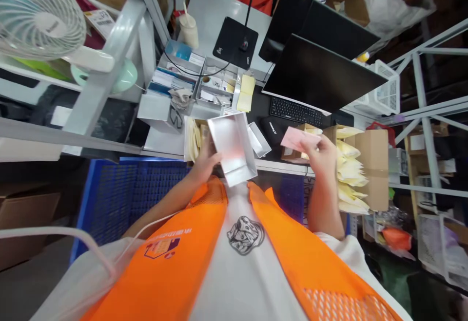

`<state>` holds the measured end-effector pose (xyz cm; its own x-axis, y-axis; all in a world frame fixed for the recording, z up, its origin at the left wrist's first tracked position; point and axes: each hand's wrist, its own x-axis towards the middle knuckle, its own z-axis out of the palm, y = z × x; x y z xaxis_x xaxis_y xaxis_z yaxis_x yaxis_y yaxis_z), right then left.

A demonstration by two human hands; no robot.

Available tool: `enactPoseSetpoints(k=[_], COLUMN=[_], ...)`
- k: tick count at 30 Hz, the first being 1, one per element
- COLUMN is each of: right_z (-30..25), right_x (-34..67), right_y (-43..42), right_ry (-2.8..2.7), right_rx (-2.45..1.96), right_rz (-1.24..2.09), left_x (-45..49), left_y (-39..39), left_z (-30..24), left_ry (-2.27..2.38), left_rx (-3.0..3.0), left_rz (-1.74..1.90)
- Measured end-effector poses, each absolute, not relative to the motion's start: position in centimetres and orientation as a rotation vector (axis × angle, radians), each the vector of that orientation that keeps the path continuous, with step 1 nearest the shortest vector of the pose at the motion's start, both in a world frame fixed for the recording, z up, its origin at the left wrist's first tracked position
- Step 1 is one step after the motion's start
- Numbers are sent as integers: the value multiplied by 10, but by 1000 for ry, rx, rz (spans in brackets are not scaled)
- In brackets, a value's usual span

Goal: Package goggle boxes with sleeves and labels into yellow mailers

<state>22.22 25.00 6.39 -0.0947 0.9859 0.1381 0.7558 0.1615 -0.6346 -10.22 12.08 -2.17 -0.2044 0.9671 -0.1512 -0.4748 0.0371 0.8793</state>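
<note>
My left hand (207,158) grips the left side of an open white box (234,148), held tilted above the desk's front edge. Its inside shows bare. My right hand (321,153) holds a small pink card (294,138) by its right end, up at the same height and to the right of the box. A second white box part (259,139) lies on the desk just behind the held box. A brown carton (371,165) stuffed with pale yellow bags stands right beside my right hand.
A black keyboard (294,111) and dark monitor (321,75) sit at the back right. Grey sorting trays (215,84) with small items and yellow note pads (245,93) stand behind. A white fan (40,14) is at the upper left, a blue crate (120,199) below the desk.
</note>
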Motion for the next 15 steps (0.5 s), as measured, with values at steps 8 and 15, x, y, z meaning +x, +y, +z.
enactPoseSetpoints(k=[8, 15], right_z=[-123, -146], right_x=[118, 110], right_y=[305, 311], right_ry=[-1585, -1842], right_rx=[-2075, -2221], right_rz=[996, 985], left_x=[-176, -170], left_y=[32, -3], left_z=[-6, -24], left_ry=[1280, 1349], left_rx=[219, 85], left_rz=[1762, 1765])
